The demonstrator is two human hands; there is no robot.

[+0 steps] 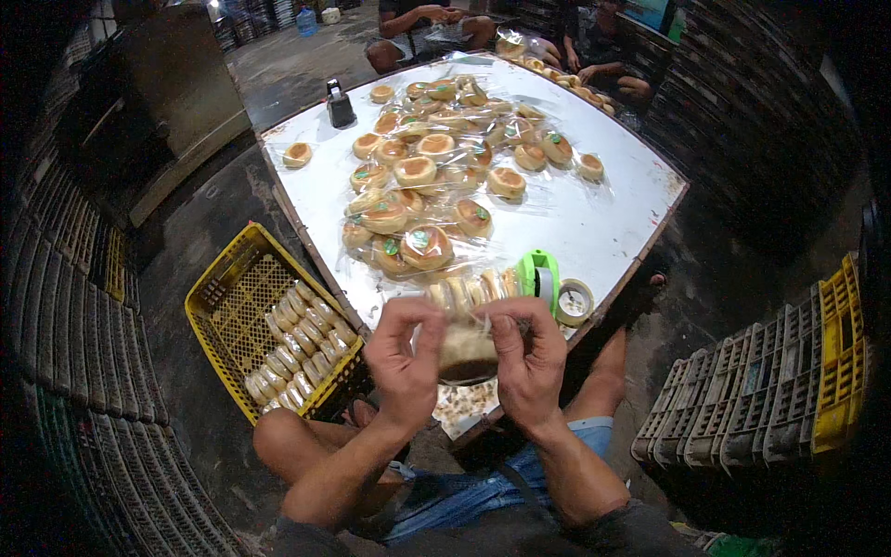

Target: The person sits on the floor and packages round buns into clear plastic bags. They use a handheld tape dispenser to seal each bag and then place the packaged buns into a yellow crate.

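Near the table's front corner, a round bun in a clear plastic bag (pixel 468 356) hangs between my hands, blurred by motion. My left hand (pixel 409 358) pinches the bag's upper edge on one side. On the other side, thumb and bent fingers of my right hand (pixel 527 358) grip the same bag. Just beyond my fingers is a row of wrapped buns (pixel 465 294), standing on edge. A bright green tape dispenser (pixel 539 278) stands to its right, beside a roll of tape (pixel 576 303). Bagged buns (pixel 416 172), several with green stickers, lie heaped across the white tabletop (pixel 592 223).
A yellow plastic crate (pixel 219 365) with rows of wrapped buns is at the table's left. Stacked crates (pixel 752 376) stand to the right, more crates (pixel 76 299) to the left. A black object (pixel 340 104) sits near the far-left edge. Two people (pixel 424 31) sit beyond the table.
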